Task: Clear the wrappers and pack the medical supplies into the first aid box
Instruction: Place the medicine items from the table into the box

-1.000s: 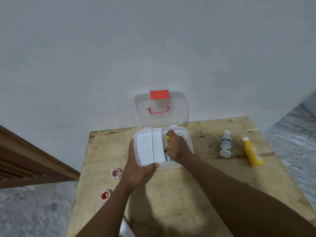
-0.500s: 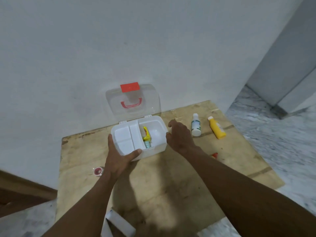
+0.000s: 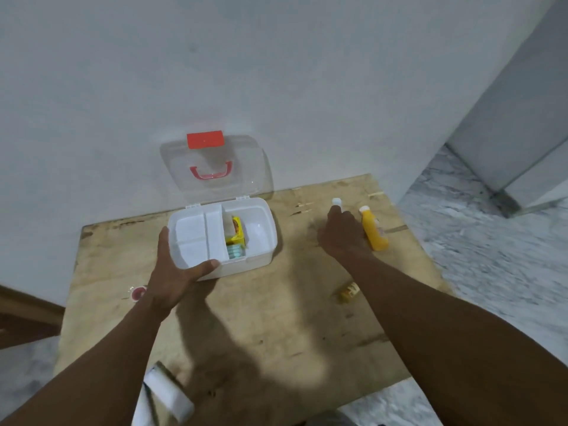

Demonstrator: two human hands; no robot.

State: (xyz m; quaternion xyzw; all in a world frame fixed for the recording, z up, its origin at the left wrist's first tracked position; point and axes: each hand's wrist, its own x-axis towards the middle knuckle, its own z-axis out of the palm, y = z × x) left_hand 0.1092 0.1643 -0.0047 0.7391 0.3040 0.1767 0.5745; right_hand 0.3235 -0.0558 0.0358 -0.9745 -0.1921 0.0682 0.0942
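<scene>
Your left hand (image 3: 175,272) grips the near-left corner of the open first aid box (image 3: 264,224) at frame centre, thumb pressed on its front rim and fingers up its left side. Your right hand (image 3: 341,235) lies palm-down over the white bottle (image 3: 337,201), right of centre; whether its fingers clasp it cannot be told. There are two bottles, that one and a yellow bottle (image 3: 373,233) just beside it. One tape roll (image 3: 138,293) sits at lower left. One yellow packet (image 3: 236,235) lies in the box, its print too blurred to read.
</scene>
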